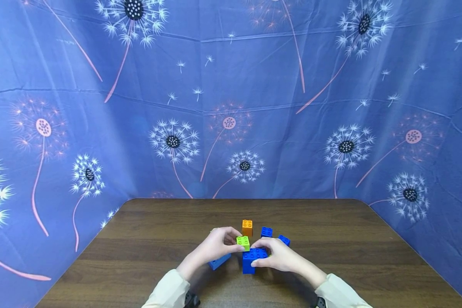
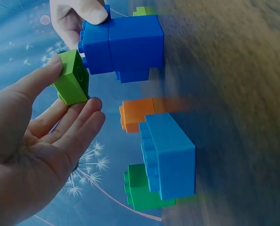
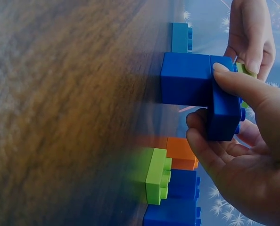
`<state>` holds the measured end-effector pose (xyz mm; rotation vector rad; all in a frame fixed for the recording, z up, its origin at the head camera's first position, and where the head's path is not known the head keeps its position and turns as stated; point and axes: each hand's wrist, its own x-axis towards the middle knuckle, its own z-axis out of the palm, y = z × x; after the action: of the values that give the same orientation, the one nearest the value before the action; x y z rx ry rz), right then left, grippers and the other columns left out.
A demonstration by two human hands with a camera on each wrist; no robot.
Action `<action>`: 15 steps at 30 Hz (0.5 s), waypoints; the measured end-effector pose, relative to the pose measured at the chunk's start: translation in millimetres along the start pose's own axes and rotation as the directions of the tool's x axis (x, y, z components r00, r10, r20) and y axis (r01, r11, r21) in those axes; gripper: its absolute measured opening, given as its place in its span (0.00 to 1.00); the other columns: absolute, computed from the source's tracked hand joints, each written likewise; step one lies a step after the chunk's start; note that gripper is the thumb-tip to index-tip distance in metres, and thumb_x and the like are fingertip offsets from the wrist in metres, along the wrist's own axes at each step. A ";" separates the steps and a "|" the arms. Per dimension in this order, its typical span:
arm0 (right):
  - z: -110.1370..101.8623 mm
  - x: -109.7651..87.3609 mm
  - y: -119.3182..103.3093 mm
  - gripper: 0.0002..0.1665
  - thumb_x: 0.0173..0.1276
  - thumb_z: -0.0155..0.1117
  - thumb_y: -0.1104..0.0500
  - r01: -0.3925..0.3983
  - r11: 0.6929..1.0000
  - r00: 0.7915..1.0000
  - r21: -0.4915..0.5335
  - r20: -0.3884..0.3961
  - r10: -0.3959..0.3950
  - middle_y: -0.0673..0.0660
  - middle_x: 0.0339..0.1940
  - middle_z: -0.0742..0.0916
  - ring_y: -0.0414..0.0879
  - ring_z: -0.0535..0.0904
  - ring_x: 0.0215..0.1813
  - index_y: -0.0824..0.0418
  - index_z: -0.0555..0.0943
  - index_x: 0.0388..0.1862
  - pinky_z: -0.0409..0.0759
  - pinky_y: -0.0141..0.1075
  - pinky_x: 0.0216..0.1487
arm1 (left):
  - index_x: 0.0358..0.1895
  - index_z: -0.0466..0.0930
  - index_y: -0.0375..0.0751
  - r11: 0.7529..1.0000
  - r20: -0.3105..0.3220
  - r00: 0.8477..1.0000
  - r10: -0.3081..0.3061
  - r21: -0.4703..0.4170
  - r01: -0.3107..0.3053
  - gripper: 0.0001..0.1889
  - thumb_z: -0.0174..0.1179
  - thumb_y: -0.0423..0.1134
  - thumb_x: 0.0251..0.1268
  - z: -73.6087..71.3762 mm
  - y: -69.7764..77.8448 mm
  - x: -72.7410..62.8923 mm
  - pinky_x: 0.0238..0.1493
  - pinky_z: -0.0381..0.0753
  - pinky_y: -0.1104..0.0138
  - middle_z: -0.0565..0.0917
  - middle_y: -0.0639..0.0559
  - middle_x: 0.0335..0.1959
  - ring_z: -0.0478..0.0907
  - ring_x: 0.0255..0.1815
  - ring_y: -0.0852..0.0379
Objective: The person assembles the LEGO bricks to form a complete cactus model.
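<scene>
My left hand [image 1: 220,247] pinches a lime green toy brick [image 1: 243,243] between thumb and fingers, its hollow underside facing the studs of a dark blue stack. That brick is over the stack's left end; whether they touch I cannot tell. With thumb and fingers, my right hand [image 1: 280,256] grips the upper dark blue brick [image 3: 223,106] of the stack. This brick overhangs the lower blue brick [image 3: 185,77], which stands on the table. Beside my left hand lies a light blue brick [image 2: 170,157], partly hidden in the head view.
Behind the hands stands an orange brick [image 1: 247,227]. Two blue bricks [image 1: 267,232] sit farther right, near another lime green brick [image 3: 155,176]. A green brick [image 2: 137,188] lies by the light blue one. A patterned blue cloth [image 1: 285,128] hangs behind the wooden table [image 1: 158,231].
</scene>
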<state>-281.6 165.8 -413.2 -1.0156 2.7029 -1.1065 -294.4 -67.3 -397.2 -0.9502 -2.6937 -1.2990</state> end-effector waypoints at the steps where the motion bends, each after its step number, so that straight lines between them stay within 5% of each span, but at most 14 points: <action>1: 0.2 0.1 0.0 0.22 0.59 0.68 0.46 0.004 1.000 1.000 -0.002 -0.001 -0.004 0.50 0.42 0.85 0.34 0.77 0.41 0.58 0.80 0.47 0.76 0.29 0.43 | 0.44 0.80 0.42 1.000 0.005 1.000 0.001 -0.004 -0.001 0.15 0.66 0.45 0.56 0.4 0.1 -0.2 0.37 0.78 0.73 0.84 0.54 0.35 0.80 0.34 0.64; 15: 0.2 1.9 -0.8 0.24 0.57 0.69 0.48 0.026 1.000 1.000 0.016 -0.009 -0.026 0.53 0.42 0.85 0.35 0.78 0.40 0.61 0.79 0.47 0.77 0.28 0.41 | 0.43 0.79 0.42 1.000 0.063 0.998 0.013 -0.027 -0.012 0.14 0.67 0.42 0.56 2.8 6.0 -0.9 0.38 0.78 0.76 0.83 0.53 0.36 0.80 0.35 0.65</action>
<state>-282.6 164.2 -412.4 -1.0492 2.6907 -1.1375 -289.9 -62.9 -395.0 -1.0263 -2.7187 -1.3287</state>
